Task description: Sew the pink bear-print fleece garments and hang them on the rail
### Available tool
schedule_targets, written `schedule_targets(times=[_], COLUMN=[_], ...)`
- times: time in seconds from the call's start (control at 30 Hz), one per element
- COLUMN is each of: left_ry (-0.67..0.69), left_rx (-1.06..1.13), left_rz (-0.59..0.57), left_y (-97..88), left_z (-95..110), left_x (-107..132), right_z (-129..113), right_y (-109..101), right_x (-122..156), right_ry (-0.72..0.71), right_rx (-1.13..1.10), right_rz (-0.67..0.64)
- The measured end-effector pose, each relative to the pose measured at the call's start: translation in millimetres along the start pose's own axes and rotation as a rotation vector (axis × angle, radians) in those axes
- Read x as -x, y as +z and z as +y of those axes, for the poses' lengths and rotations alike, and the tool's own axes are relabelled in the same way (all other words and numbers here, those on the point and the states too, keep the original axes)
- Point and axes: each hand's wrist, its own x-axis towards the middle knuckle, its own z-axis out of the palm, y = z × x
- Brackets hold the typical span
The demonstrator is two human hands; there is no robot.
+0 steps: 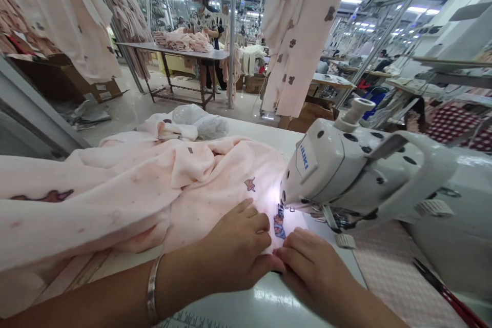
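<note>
Pale pink printed fabric lies over the sewing table and runs under the needle area of a white JUKI sewing machine. My left hand grips the near edge of this fabric, its fingers bent and its thumb pointing toward the other hand. Close beside it, my right hand pinches the same edge just in front of the machine. A small bear print on the cloth shows between both hands, lit by the machine's lamp. The fingertips of the right hand are partly hidden.
Red-handled scissors lie at the right on checked pink cloth. A clear plastic bag rests behind the fabric. Pink garments hang beyond the table. A person stands at a farther table with piled cloth.
</note>
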Motion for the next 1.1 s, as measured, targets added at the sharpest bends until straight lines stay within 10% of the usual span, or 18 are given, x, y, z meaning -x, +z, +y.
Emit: schedule_targets(times=[1.1], left_ry=[-0.086], left_rx=[0.026], left_rz=[0.025], left_y=[15.4], left_z=[-14.8], left_x=[-16.4], right_z=[2.8], right_y=[-7.3], right_x=[9.8], right_ry=[0.269], right_rx=[-0.120], right_rz=[-0.206])
